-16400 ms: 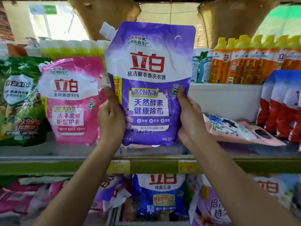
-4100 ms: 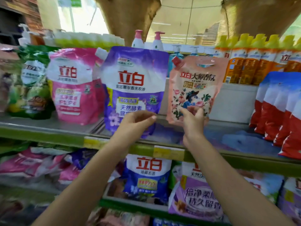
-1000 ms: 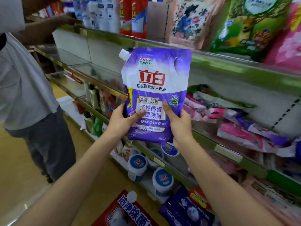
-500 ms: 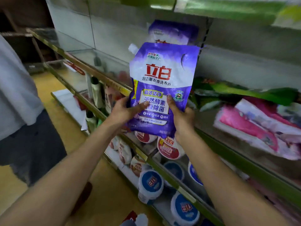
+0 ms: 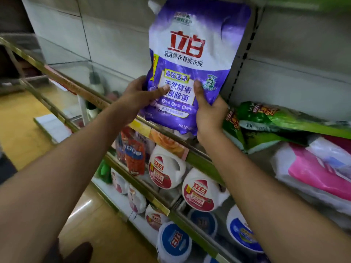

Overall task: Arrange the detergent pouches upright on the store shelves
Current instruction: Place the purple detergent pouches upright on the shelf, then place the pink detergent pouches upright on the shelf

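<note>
Purple pouch upright, spout up, base at shelf edge, back near rear panel. Gripped low on both sides: left hand with thumb across front label, right hand wrapped round lower corner, thumb on front. Low two-sided grip probably to steady floppy base while seating it. Right of right hand: green pouch and pink pouch lying flat, not yet stood up. Below hands: white jugs.

Both forearms are bare, no sleeves showing; the left hand and right hand wear no gloves, rings or watch.
</note>
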